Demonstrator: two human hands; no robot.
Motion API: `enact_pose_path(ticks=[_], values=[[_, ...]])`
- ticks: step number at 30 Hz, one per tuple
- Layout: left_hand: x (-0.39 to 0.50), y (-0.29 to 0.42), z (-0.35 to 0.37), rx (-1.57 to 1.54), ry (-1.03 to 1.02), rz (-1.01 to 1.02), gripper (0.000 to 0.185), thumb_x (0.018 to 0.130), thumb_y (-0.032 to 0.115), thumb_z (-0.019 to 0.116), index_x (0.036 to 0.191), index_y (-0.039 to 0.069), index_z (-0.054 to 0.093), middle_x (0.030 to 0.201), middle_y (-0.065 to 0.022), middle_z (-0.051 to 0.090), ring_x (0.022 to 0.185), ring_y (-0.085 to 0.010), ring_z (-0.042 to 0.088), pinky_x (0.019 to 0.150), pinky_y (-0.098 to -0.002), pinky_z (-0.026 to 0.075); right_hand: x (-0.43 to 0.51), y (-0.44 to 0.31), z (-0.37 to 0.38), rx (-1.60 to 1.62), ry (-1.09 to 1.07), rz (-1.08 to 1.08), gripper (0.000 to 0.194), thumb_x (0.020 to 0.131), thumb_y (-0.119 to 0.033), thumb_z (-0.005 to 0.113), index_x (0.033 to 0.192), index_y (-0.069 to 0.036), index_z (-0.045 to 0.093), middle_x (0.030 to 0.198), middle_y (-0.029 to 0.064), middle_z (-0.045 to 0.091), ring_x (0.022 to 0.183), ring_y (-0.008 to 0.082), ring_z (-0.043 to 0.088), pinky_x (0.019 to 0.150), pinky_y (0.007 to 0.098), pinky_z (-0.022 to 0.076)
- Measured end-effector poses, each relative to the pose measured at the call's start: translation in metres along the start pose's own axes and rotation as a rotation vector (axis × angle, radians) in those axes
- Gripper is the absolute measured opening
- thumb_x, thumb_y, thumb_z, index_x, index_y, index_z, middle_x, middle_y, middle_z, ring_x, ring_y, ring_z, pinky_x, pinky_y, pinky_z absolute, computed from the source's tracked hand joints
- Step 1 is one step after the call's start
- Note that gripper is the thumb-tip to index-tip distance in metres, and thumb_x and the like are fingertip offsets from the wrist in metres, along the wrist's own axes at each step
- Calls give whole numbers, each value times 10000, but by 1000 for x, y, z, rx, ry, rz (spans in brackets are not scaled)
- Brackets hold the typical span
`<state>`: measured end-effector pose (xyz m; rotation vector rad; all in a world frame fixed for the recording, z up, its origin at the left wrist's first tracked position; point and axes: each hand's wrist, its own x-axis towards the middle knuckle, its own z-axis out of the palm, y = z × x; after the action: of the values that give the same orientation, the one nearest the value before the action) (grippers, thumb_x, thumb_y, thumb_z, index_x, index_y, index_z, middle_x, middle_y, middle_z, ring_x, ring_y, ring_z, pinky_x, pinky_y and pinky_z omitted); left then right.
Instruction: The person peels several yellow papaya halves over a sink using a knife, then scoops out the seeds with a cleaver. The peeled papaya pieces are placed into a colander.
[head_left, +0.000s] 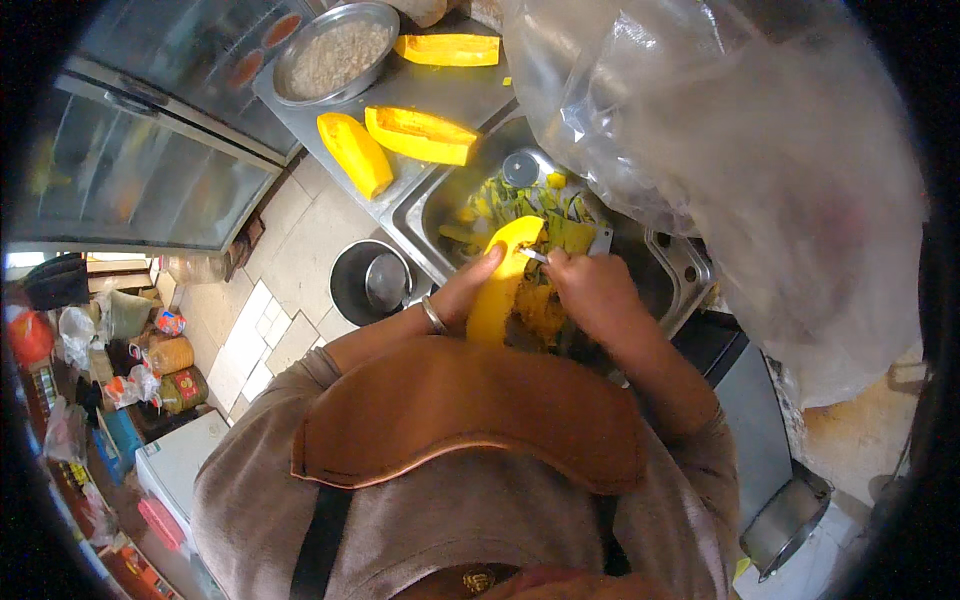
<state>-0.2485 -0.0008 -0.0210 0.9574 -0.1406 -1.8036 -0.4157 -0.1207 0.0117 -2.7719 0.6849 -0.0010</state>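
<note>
A long peeled piece of yellow pumpkin (495, 300) is held over the steel sink (431, 217) by my left hand (472, 281), thumb on its near face. My right hand (596, 289) grips a small metal tool (534, 255), its far end against the hollow of the pumpkin; whether it is a spoon or a knife cannot be made out. Green and yellow peelings (517, 199) cover the sink bottom below, with darker orange pulp (538, 309) nearer me. My apron's brown bib hides the pumpkin's near end.
Peeled pumpkin pieces (424, 136) rest on the steel counter (315, 127) beside a metal bowl (337, 52) of pale contents. Large clear plastic sheeting (712, 112) hangs at the right, close to the sink. A steel pot (371, 283) stands left of the sink; glass-door refrigerators (165, 165) stand farther left.
</note>
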Motion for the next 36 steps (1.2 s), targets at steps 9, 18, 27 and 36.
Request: enact_pose_path(ticks=[9,18,27,36], values=[[16,4,-4,-148,13,-72,647,918,649,414,1302,133,482,1119,-89,608,957,-232,601,826,-382,504,-37,-3,20,66,-58,238,204,937,-292,541,858,-105,529,679,113,640,570,345,628,492,474,480],[21,4,-2,-50,-54,-41,694,924,639,411,1378,114,420,1294,-121,542,1133,-268,556,985,-421,443,11,-8,13,77,289,177,198,918,-262,557,822,-90,560,682,126,646,593,333,637,531,464,503],[22,-8,-17,-116,-43,-90,695,937,632,385,1387,104,408,1286,-127,551,1126,-264,566,976,-415,455,11,-1,8,55,-29,-51,175,914,-219,516,914,-65,601,706,156,650,663,349,661,591,491,514],[24,-6,-20,-167,-130,-19,717,932,632,395,1405,93,381,1315,-139,524,1150,-295,547,987,-437,449,-27,-10,30,307,-104,222,177,936,-261,492,901,-103,563,686,98,654,632,346,658,561,488,510]])
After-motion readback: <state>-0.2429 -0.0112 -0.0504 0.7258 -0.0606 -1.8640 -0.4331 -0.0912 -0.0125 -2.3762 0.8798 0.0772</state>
